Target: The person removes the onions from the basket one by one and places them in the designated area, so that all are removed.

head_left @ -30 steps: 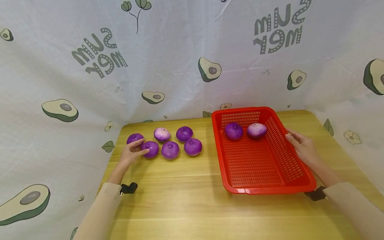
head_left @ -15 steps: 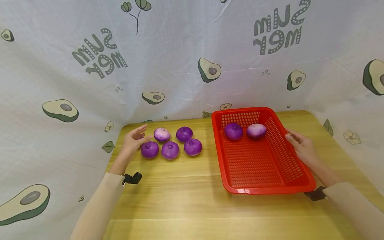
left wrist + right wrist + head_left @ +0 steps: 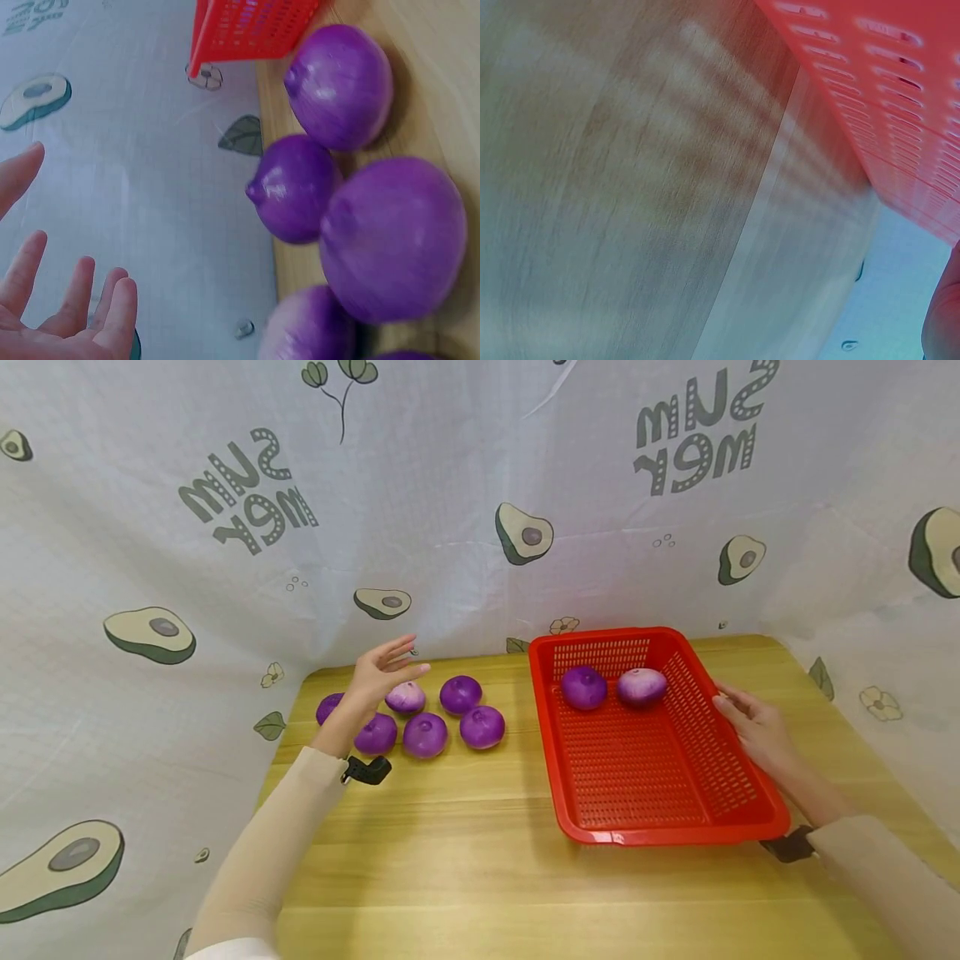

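My left hand (image 3: 382,675) hovers with fingers spread and nothing in it over the back of a cluster of purple onions on the table. Beneath it, a pale-topped onion (image 3: 406,698) is partly covered, and my wrist overlaps another onion (image 3: 375,737). In the left wrist view the fingers are apart from a large onion (image 3: 394,240). My right hand (image 3: 759,731) holds the right rim of a red plastic basket (image 3: 630,777), thumb on the inner side. Inside, toward the back, lie a dark purple onion (image 3: 583,688) and a paler onion (image 3: 642,687).
The wooden table (image 3: 465,877) ends at a white cloth (image 3: 450,527) printed with avocados, behind and at the sides. Other onions in the cluster include one at its right (image 3: 482,727). The basket's slotted outer wall (image 3: 900,90) shows in the right wrist view.
My left hand has lifted away from the leftmost onions and moved right and toward the back, carrying nothing. The right hand and the basket have stayed in place.
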Demonstrator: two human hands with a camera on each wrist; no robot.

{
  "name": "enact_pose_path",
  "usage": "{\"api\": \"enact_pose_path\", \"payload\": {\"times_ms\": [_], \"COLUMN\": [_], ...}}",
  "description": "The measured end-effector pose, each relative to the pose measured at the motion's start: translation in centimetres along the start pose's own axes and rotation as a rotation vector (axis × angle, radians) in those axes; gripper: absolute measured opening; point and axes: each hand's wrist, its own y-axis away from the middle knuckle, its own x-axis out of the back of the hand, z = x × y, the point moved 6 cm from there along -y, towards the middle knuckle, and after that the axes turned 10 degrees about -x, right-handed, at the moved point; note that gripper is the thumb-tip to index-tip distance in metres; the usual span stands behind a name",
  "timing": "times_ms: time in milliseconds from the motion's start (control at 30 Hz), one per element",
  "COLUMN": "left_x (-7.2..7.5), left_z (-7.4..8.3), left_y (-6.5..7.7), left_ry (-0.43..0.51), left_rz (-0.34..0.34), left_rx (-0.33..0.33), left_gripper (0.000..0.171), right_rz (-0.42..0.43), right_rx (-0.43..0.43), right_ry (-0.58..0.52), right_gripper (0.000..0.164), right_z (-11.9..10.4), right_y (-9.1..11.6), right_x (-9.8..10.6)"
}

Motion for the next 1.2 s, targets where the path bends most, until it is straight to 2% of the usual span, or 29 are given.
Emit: {"api": "enact_pose_path", "payload": {"times_ms": [267, 533, 933, 1200], "left_x": [-4.3, -9.3, -17.0, -20.8], "left_z": [1.3, 2.5, 2.6, 1.9], "left_y": [-2.4, -4.1, -5.6, -6.4], "left_ry": [0.020, 0.034, 0.029, 0.060], "left_rz": [-0.055, -0.125, -0.260, -0.264], "left_rx": [-0.044, -0.068, -0.041, -0.020], "left_gripper": [0.063, 0.063, 0.063, 0.065], "right_rz": [-0.012, -0.008, 0.032, 0.047], "right_rx": [0.001, -0.011, 0.010, 0.042], "right_ry": [0.000, 0.028, 0.120, 0.148], "right_gripper": [0.058, 0.058, 0.058, 0.054], "right_z": [0.1, 0.4, -0.2, -0.3], "right_y": [0.1, -0.1, 0.0, 0.0], "right_x": [0.0, 0.2, 0.1, 0.2]}}
